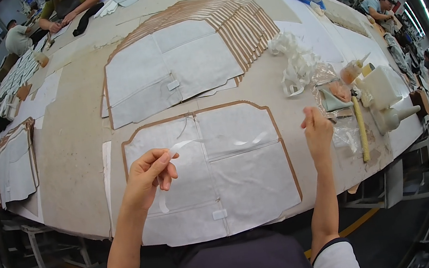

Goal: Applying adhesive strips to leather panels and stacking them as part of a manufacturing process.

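Note:
My left hand (pixel 152 171) pinches a narrow white tape (pixel 188 144) between thumb and fingers. One stretch of the tape curves off to the right and its short tail hangs below the hand. Beneath lies a flat white panel (pixel 253 175) with brown edging, a seam down its middle and a small white label near its front edge. My right hand (pixel 316 124) is raised off the panel's right side, fingers curled in a pinch; what they hold, if anything, I cannot make out. The tape's far end blurs against the panel.
Behind the panel, a fanned stack of similar brown-edged panels (pixel 171 58) covers the table. To the right are tangled white tape (pixel 292 62), a yellow stick (pixel 361 130) and white plastic bottles (pixel 383 88). More panels (pixel 15 165) lie at left. Other people sit farther off.

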`<state>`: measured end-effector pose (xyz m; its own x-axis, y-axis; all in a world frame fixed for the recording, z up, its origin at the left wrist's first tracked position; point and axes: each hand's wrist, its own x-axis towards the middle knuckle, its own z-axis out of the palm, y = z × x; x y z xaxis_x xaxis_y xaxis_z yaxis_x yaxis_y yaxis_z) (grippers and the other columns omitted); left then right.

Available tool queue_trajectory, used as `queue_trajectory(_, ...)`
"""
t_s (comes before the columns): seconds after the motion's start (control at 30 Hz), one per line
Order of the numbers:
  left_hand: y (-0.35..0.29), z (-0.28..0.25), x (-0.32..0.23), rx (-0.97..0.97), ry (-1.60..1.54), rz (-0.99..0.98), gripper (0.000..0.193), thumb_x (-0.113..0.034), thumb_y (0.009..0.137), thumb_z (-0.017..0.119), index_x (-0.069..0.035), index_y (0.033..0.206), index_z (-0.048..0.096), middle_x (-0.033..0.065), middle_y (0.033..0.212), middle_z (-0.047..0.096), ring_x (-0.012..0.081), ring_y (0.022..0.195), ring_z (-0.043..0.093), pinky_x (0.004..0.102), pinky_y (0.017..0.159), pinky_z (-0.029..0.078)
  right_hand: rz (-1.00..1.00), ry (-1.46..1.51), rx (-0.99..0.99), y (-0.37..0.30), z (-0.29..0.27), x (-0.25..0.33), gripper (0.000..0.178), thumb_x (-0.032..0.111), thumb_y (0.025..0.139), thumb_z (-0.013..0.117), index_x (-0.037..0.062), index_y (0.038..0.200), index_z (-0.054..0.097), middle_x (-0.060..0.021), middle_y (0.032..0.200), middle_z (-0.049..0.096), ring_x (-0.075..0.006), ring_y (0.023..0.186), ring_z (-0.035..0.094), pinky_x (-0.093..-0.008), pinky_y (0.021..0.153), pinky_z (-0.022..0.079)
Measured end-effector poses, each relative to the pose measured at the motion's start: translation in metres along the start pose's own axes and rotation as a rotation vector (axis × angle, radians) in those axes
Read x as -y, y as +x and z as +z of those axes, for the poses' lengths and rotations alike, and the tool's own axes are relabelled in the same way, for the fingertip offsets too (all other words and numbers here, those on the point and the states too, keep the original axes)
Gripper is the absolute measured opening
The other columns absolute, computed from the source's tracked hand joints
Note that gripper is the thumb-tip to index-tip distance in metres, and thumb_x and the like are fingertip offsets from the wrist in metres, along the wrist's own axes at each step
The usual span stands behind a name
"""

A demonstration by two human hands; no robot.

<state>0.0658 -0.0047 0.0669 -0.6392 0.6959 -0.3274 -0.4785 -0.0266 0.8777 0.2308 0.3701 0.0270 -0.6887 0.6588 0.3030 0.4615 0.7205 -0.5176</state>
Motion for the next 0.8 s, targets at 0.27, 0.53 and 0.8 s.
queue_trajectory(0.27, -0.033, 0.063, 0.002, -0.218, 0.726, 0.437, 0.018, -0.008, 0.096, 0.063, 0.002, 0.111, 0.067, 0.0078, 0.073, 0.071, 0.0094, 0.054, 0.062, 0.023, 0.051, 0.048, 0.147, 1.063, 0.83, -0.059, 0.01, 0.157, 0.022, 0.02, 0.096, 0.066, -0.0018, 0.1, 0.069, -0.0038, 0.079, 0.07, -0.009, 0.076, 0.064, -0.0242, 0.067, 0.049)
queue_trajectory(0.53, -0.053, 0.062, 0.009, -0.206, 1.021, 1.002, 0.033, -0.01, 0.078, 0.079, -0.003, 0.108, 0.067, 0.0087, 0.085, 0.07, 0.0252, 0.084, 0.071, 0.033, 0.073, 0.054, 0.04, 1.19, 0.961, -0.057, 0.005, 0.187, 0.025, 0.021, 0.099, 0.064, -0.0014, 0.11, 0.067, -0.0041, 0.082, 0.068, -0.0076, 0.075, 0.062, -0.0229, 0.067, 0.049)
queue_trajectory(0.8, -0.033, 0.04, 0.001, -0.138, 0.707, 0.577, 0.02, 0.001, 0.093, 0.063, -0.001, 0.112, 0.066, 0.0108, 0.095, 0.07, 0.0191, 0.082, 0.069, 0.0298, 0.073, 0.054, -0.146, 0.907, 0.882, -0.048, 0.008, 0.172, 0.027, 0.017, 0.093, 0.069, 0.0025, 0.115, 0.063, -0.0026, 0.077, 0.06, -0.0082, 0.069, 0.055, -0.0264, 0.062, 0.046)
